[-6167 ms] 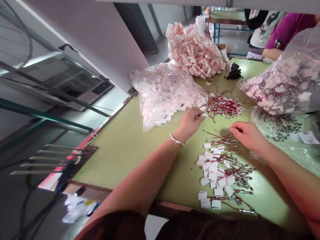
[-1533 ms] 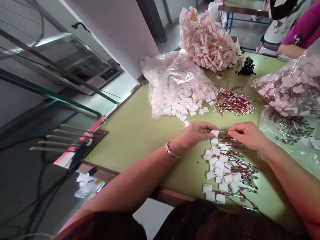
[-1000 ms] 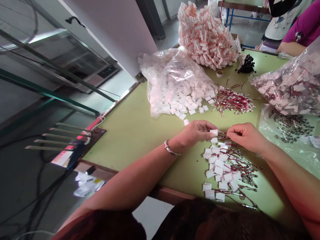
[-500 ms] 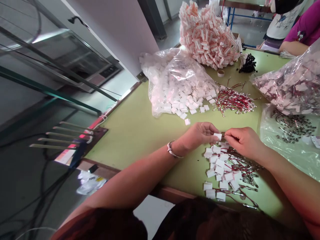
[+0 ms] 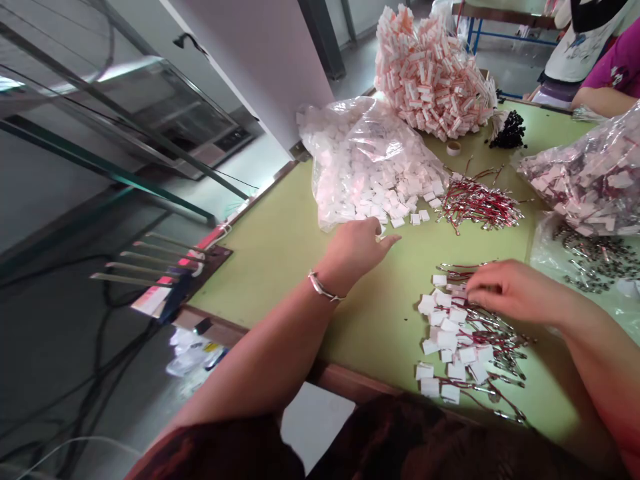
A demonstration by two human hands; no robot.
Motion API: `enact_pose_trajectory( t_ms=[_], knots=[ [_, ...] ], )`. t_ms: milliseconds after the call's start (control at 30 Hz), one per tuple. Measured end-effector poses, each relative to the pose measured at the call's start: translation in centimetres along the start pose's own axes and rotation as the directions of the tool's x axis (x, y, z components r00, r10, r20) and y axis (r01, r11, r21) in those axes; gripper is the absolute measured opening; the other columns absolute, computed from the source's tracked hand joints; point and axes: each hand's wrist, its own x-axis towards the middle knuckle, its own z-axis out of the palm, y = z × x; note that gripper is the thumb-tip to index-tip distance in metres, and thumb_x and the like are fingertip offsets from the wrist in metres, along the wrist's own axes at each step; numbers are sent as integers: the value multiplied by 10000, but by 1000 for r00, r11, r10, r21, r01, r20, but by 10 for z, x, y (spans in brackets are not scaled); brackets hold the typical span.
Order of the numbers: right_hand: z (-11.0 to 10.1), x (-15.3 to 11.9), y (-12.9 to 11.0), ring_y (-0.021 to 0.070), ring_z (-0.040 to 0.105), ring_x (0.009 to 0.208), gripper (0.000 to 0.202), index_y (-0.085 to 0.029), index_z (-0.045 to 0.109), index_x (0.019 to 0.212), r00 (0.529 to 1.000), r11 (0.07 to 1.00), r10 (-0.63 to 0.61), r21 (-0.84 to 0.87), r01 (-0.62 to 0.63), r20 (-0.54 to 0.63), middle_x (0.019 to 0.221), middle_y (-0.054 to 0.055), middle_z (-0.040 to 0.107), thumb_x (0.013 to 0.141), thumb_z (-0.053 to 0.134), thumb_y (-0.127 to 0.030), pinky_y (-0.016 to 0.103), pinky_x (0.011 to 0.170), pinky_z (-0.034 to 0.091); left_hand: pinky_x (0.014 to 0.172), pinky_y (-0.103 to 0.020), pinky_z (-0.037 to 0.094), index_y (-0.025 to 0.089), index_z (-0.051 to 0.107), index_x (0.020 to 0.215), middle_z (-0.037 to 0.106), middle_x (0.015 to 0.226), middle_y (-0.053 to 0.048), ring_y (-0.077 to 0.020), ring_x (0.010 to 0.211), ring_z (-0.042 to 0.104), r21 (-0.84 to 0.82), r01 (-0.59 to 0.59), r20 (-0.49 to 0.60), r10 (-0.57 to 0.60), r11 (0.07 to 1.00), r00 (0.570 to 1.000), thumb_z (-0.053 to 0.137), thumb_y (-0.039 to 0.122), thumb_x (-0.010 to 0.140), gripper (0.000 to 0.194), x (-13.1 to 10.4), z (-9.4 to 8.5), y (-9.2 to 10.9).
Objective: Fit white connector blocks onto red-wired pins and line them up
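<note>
My left hand is over the table at the mouth of a clear plastic bag of white connector housings. Its thumb and forefinger are apart around a loose white housing, partly hidden by the fingers. My right hand hovers at the top of a pile of white housings fitted with dark red wires. Its fingers are curled together by the wires, slightly blurred, and what they pinch, if anything, is hidden. A heap of short red wires with metal ends lies beyond that hand.
Behind stands a big heap of white-and-orange connectors, with a tape roll and black-tipped wires near it. A filled plastic bag sits at right above metal-ended parts. A rack of rods juts out left. A co-worker's arm rests far right.
My left hand has moved left and away from my right hand, opening beside the loose housings. A wired housing now lies atop the near pile. My right hand has shifted slightly relative to the pile.
</note>
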Motion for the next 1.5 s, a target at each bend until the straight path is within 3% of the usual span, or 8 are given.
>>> enact_pose_trajectory(
  t_ms=[100, 433, 500, 600, 700, 800, 1267, 1500],
  knots=[
    [5, 18, 14, 161, 562, 715, 204, -223, 666, 821, 957, 960, 151, -192, -202, -248, 872, 42, 656, 882, 480, -282, 295, 619, 363, 669, -323, 437, 143, 651, 901, 682, 883, -142, -296, 854, 626, 110, -8, 53, 2, 994, 999, 552, 415, 823, 299, 4, 12, 3],
    [24, 41, 27, 184, 552, 709, 168, -168, 590, 836, 938, 861, 212, -402, -312, -274, 916, 100, 619, 887, 433, -198, 313, 575, 301, 610, -284, 427, 173, 610, 710, 635, 670, -45, -192, 656, 601, -253, -111, 38, 125, 961, 991, 566, 239, 776, 102, 4, 8, 4],
    [20, 35, 23, 178, 542, 674, 171, -167, 570, 866, 918, 873, 222, -352, -337, -328, 896, 98, 629, 898, 411, -219, 310, 564, 293, 546, -253, 434, 168, 585, 761, 620, 622, -20, -144, 555, 579, -551, 10, 129, 73, 835, 989, 638, 285, 753, 128, 3, 11, 9],
    [16, 25, 12, 155, 496, 578, 153, -187, 539, 873, 895, 932, 217, -188, -309, -390, 713, 42, 615, 897, 410, -265, 298, 535, 281, 458, -193, 410, 149, 538, 740, 607, 583, -9, -79, 459, 531, -874, 224, 327, 180, 432, 928, 662, 313, 774, 208, -2, 21, 22],
    [18, 19, -1, 123, 450, 512, 120, -207, 528, 804, 888, 981, 186, 37, -188, -420, 589, -15, 563, 866, 461, -286, 277, 520, 298, 411, -153, 356, 139, 522, 698, 612, 580, -7, -38, 425, 489, -916, 371, 401, 296, 153, 867, 666, 318, 799, 251, -7, 32, 37],
    [23, 19, -7, 107, 456, 518, 120, -208, 554, 751, 896, 967, 203, 225, -120, -396, 594, -28, 564, 831, 505, -283, 260, 525, 330, 407, -141, 336, 127, 553, 725, 606, 578, 4, -24, 426, 478, -905, 420, 417, 321, 66, 850, 669, 300, 814, 227, -13, 39, 47],
    [29, 23, -5, 86, 363, 479, 322, -203, 447, 596, 936, 765, 330, 616, -189, -123, 515, -53, 446, 834, 477, -418, 238, 492, 299, 479, -165, 406, 110, 639, 878, 675, 696, -33, -42, 511, 534, -896, 443, 391, 399, -43, 829, 715, 229, 742, 196, -17, 39, 44],
    [24, 23, -6, 82, 338, 477, 277, -191, 510, 602, 910, 762, 401, 589, -271, -100, 520, -53, 421, 737, 573, -425, 236, 456, 258, 445, -189, 413, 137, 605, 887, 616, 540, 21, -72, 461, 562, -936, 160, 273, 356, 314, 894, 672, 252, 765, 181, -23, 38, 50]
  ],
)
